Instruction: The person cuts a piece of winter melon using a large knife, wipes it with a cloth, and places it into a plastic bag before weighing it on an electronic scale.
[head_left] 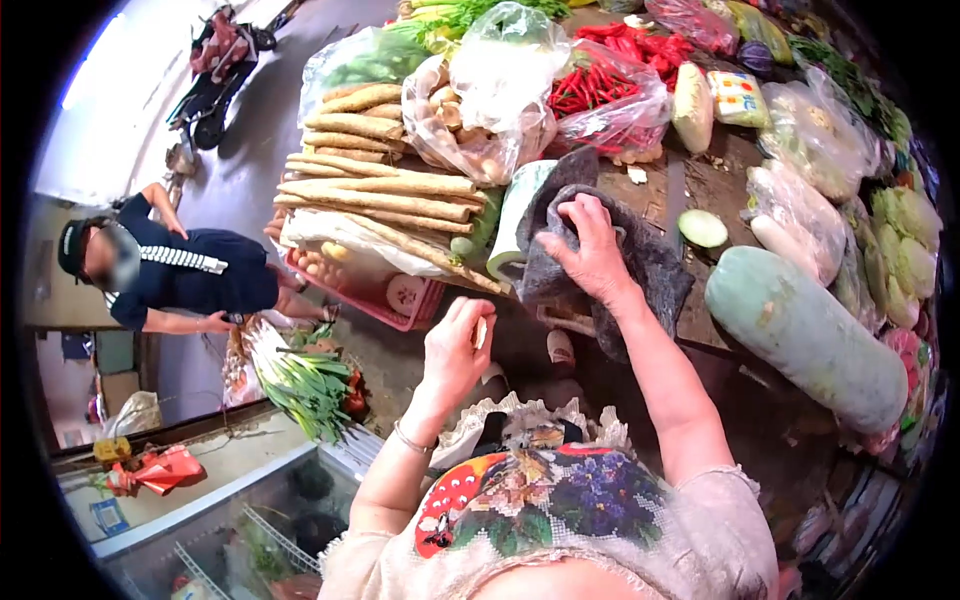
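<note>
My right hand [592, 248] rests on a dark grey cloth [655, 285], its fingers curled into the fabric. The cloth hangs over the table edge and lies against a pale green and white roll [518, 220]. My left hand [458, 343] is closed in front of my body, apart from the table. A small pale bit [481, 332] shows between its fingers, too small to name. Long brown yam roots [390, 190] lie in a stack beyond my left hand. A large winter melon [805, 335] lies to the right of the cloth.
Bagged red chillies [590, 90], a bag of mushrooms [450, 110] and a cut melon piece [703, 228] are on the table [640, 200]. A pink basket [415, 310] stands below the yams. At left are a person [190, 260], leeks [290, 385] and a glass-topped case [250, 510].
</note>
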